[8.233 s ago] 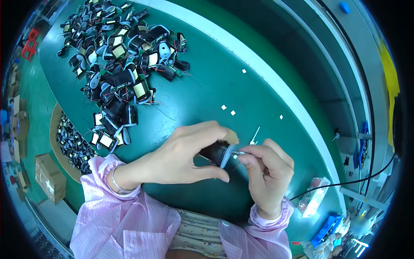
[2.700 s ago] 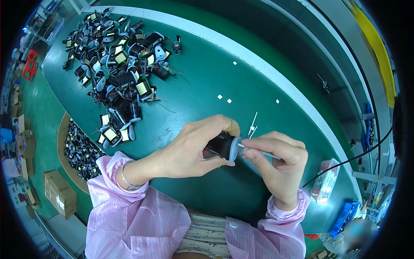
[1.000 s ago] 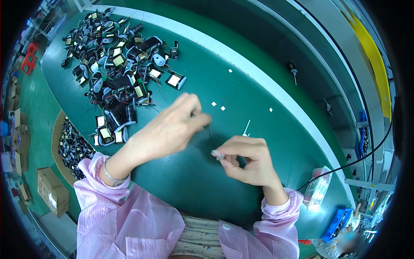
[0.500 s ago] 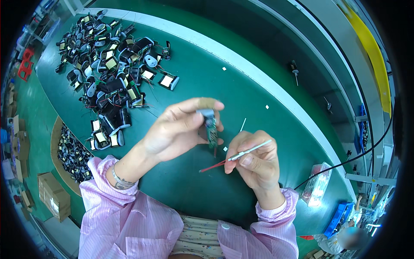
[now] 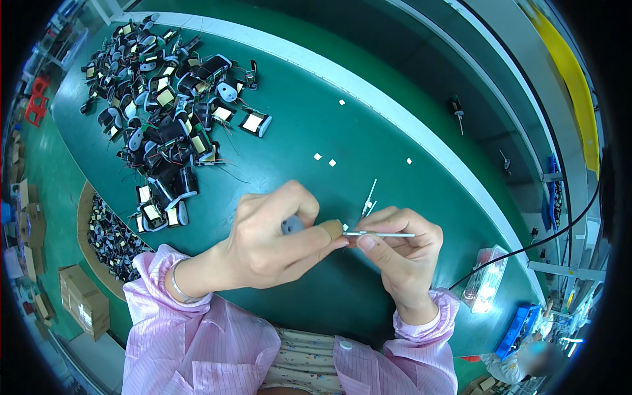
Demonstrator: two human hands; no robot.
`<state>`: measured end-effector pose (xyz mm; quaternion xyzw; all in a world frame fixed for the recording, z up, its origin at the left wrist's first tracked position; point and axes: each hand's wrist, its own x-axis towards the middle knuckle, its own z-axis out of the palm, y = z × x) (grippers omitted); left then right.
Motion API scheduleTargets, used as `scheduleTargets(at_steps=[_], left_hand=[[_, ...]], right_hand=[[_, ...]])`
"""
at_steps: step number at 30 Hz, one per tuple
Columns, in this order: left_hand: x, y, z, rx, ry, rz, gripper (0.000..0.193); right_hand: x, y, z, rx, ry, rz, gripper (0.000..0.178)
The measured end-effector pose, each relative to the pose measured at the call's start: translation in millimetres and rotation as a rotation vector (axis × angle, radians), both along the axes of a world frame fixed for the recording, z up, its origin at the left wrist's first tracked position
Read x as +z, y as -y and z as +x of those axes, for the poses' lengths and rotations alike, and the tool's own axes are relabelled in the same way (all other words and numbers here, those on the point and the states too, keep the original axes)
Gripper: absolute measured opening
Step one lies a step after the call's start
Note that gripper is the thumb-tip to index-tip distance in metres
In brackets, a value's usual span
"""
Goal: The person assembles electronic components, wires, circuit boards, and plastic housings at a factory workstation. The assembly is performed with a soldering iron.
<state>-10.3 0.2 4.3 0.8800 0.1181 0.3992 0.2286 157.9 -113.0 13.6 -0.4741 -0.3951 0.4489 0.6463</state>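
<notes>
My left hand [image 5: 270, 237] is closed around a small electronic module whose round grey end [image 5: 291, 225] shows between the fingers; its circuit board is hidden. A tan covering wraps one left fingertip. My right hand [image 5: 405, 253] pinches a thin white-and-metal rod [image 5: 394, 235] between thumb and fingers, lying nearly level. The fingertips of both hands meet at the rod's left end, and what they grip there is too small to make out. Just beyond them on the table lies a similar thin white part [image 5: 368, 203] with a dark lead.
A large heap of black and grey modules [image 5: 164, 131] with loose wires covers the table's [image 5: 276, 171] left side. Small white squares [image 5: 332, 162] are scattered beyond my hands. At the right stand a clear plastic box [image 5: 484, 280] and a blue tray [image 5: 518, 332]; a black cable [image 5: 520, 251] crosses there.
My left hand has turned over and come down to the right hand, hiding the module's board. The rod has swung from slanted to nearly level. The red wires no longer show.
</notes>
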Motion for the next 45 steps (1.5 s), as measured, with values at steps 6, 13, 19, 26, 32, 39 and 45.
scheduleTargets(at_steps=[6, 13, 19, 26, 32, 39, 45], left_hand=[[-10, 2, 4, -0.055, 0.098, -0.038, 0.020], [3, -8, -6, -0.224, 0.099, -0.524, 0.013], [1, -2, -5, -0.264, 0.118, -0.744, 0.009], [-2, -7, -6, -0.340, 0.088, -0.747, 0.015], [-13, -10, -5, -0.341, 0.101, -1.258, 0.034], [-24, -20, 6, -0.398, 0.226, -2.072, 0.051], [-20, -19, 1, -0.457, 0.170, -1.837, 0.044]], right_hand=[[-3, 2, -8, -0.025, -0.013, -0.031, 0.008], [11, -3, 14, 0.078, -0.088, -0.097, 0.016], [9, -9, -1, 0.140, 0.067, -0.038, 0.024], [10, -9, 3, 0.110, 0.256, -0.005, 0.015], [9, -9, 5, 0.055, -0.058, -0.081, 0.007], [3, -14, 7, 0.034, -0.093, -0.031, 0.006], [-1, -14, 12, 0.005, 0.159, 0.016, 0.008]])
